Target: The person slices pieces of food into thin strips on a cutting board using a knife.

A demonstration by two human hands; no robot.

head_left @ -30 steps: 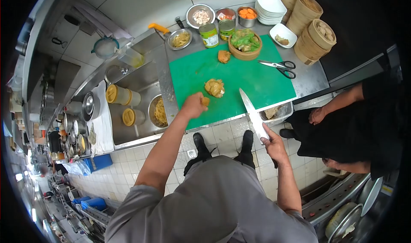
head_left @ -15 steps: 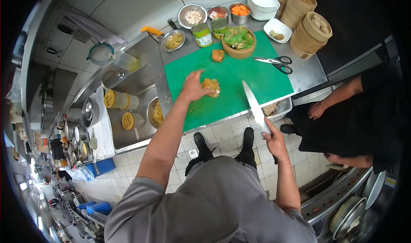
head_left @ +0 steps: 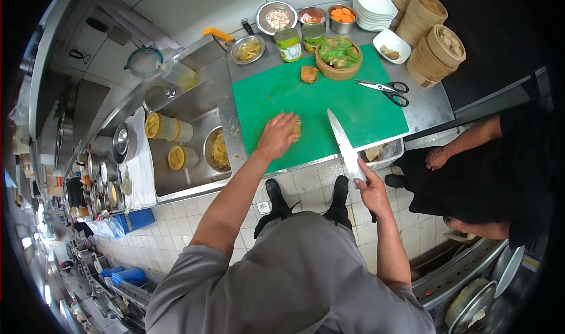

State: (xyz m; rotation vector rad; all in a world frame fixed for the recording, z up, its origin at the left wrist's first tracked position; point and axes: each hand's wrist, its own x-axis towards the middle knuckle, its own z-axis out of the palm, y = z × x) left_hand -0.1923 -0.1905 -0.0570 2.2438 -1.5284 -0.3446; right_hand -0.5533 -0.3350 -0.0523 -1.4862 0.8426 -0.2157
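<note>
My left hand (head_left: pixel 278 136) lies over a yellowish-brown food piece (head_left: pixel 296 128) on the green cutting board (head_left: pixel 335 113); its fingers wrap over the food and hide most of it. In my right hand (head_left: pixel 373 191) is a large knife (head_left: pixel 344 143), held by the handle end, with its blade pointing up and left over the board's front edge. Farther back on the board sit an orange-brown piece (head_left: pixel 309 74), a bamboo steamer with green leaves (head_left: pixel 339 58) and open scissors (head_left: pixel 384 90).
Behind the board are cans (head_left: pixel 288 45), a bowl of carrots (head_left: pixel 342 17), stacked white dishes (head_left: pixel 375 9) and bamboo steamers (head_left: pixel 426 14). A sink (head_left: pixel 200 122) is at the left. A person in black (head_left: pixel 477 169) stands close at the right.
My left hand has gone from holding a small piece at the board's front left to covering the food lump. The knife remains in my right hand, and the view has shifted slightly.
</note>
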